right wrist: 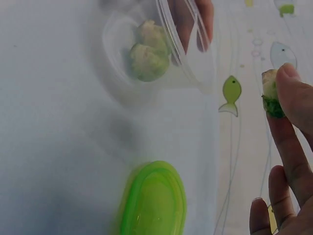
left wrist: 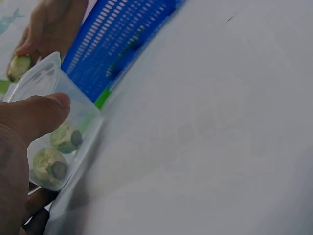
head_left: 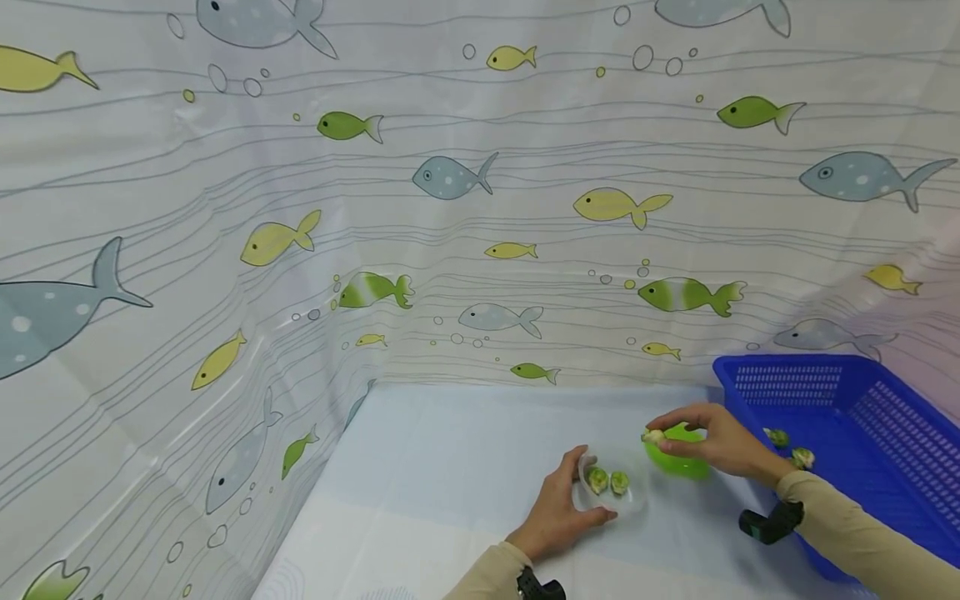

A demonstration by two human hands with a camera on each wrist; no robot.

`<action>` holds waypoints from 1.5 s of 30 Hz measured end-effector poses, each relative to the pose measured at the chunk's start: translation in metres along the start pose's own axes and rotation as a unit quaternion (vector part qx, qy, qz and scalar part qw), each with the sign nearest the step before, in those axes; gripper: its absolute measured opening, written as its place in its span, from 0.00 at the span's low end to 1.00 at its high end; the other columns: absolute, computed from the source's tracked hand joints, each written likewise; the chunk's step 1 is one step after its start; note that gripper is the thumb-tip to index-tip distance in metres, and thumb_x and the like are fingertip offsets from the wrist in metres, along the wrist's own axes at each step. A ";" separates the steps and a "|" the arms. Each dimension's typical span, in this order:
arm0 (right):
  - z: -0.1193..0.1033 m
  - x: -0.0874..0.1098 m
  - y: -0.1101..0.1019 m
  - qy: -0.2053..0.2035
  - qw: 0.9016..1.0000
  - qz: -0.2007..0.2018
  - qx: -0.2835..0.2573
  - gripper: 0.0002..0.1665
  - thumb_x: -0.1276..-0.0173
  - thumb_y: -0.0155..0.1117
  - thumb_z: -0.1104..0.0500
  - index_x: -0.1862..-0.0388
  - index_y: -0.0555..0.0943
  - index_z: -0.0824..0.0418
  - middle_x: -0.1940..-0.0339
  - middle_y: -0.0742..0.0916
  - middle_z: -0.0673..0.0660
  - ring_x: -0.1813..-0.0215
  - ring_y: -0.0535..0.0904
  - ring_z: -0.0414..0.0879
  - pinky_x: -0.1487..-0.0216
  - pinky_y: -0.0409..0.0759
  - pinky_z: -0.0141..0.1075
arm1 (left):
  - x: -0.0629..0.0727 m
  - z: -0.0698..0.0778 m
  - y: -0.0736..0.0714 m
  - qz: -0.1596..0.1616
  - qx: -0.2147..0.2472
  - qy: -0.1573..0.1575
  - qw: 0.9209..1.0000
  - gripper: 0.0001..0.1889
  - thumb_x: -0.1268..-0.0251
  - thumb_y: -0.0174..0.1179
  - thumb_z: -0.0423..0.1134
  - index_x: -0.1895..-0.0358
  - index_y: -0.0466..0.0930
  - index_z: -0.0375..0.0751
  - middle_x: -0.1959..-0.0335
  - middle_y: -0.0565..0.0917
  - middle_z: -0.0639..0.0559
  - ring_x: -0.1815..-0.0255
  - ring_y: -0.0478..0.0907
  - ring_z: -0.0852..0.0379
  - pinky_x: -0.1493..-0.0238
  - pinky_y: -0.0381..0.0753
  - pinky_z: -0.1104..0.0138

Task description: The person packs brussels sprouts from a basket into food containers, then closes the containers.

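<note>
My left hand (head_left: 555, 512) holds a clear plastic container (head_left: 636, 500) on the white tabletop, thumb on the near side and fingers around the far left. Two Brussels sprouts (head_left: 608, 482) lie inside it; the left wrist view shows their cut stem ends through the wall (left wrist: 83, 93). Between thumb and fingertips, my right hand (head_left: 720, 442) pinches another Brussels sprout (right wrist: 272, 95), pale at one end and green at the other. That hand is up to the right of the container, above a bright green plastic dish or lid (head_left: 682, 468), which it partly hides in the head view.
A blue perforated basket (head_left: 787, 387) stands at the right, beside my right forearm, with a few Brussels sprouts (head_left: 802, 457) showing in it. A fish-patterned curtain (head_left: 450, 275) rises behind and left of the white table (head_left: 450, 467).
</note>
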State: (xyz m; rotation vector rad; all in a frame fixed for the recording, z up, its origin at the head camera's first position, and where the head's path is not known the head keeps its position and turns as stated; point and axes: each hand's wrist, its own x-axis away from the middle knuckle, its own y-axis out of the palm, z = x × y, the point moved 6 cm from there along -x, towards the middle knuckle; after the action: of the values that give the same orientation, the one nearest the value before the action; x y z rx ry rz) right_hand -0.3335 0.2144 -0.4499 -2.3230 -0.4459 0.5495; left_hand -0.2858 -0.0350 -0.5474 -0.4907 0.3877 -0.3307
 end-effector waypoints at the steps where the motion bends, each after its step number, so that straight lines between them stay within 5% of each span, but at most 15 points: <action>1: 0.000 -0.001 0.002 0.004 1.000 -0.002 -0.002 0.13 0.31 0.77 0.51 0.48 0.92 0.45 0.51 0.93 0.43 0.46 0.80 0.34 0.48 0.76 0.45 | 0.000 0.001 -0.001 0.001 0.000 0.003 1.000 0.50 0.39 0.78 0.46 0.19 0.58 0.40 0.27 0.79 0.44 0.28 0.77 0.55 0.26 0.76 0.62; 14: -0.012 -0.008 0.028 0.018 0.999 -0.044 -0.012 0.15 0.33 0.78 0.49 0.49 0.92 0.49 0.52 0.93 0.42 0.46 0.78 0.41 0.45 0.74 0.51 | 0.000 -0.001 0.001 -0.002 0.005 -0.001 1.000 0.50 0.39 0.79 0.46 0.19 0.58 0.41 0.26 0.79 0.45 0.28 0.76 0.58 0.25 0.74 0.61; 27: -0.021 -0.007 0.050 -0.005 0.999 -0.043 0.006 0.13 0.37 0.81 0.47 0.53 0.92 0.42 0.53 0.91 0.39 0.49 0.77 0.39 0.46 0.77 0.45 | 0.000 0.000 -0.001 0.003 -0.002 0.000 1.000 0.50 0.39 0.78 0.48 0.19 0.58 0.41 0.27 0.79 0.46 0.27 0.76 0.57 0.25 0.74 0.61; 34: -0.027 -0.008 0.060 -0.021 0.998 -0.049 0.029 0.13 0.41 0.83 0.47 0.57 0.93 0.42 0.59 0.90 0.36 0.51 0.74 0.49 0.51 0.73 0.42 | 0.000 0.002 -0.001 0.005 -0.005 0.013 1.000 0.49 0.39 0.78 0.47 0.19 0.58 0.39 0.27 0.79 0.44 0.28 0.77 0.56 0.26 0.75 0.61; 45: -0.029 -0.009 0.076 -0.047 0.997 -0.055 0.029 0.16 0.49 0.89 0.50 0.61 0.92 0.41 0.63 0.90 0.35 0.54 0.71 0.48 0.53 0.70 0.39 | 0.000 -0.001 0.000 0.001 -0.007 0.000 1.000 0.50 0.38 0.78 0.49 0.19 0.58 0.40 0.26 0.78 0.48 0.27 0.75 0.57 0.24 0.73 0.60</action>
State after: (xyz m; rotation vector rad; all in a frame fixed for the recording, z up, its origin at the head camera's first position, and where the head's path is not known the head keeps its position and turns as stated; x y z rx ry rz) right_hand -0.3146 0.1412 -0.4806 -2.2096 -0.5916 0.6123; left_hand -0.2860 -0.0361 -0.5484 -0.5045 0.3907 -0.3251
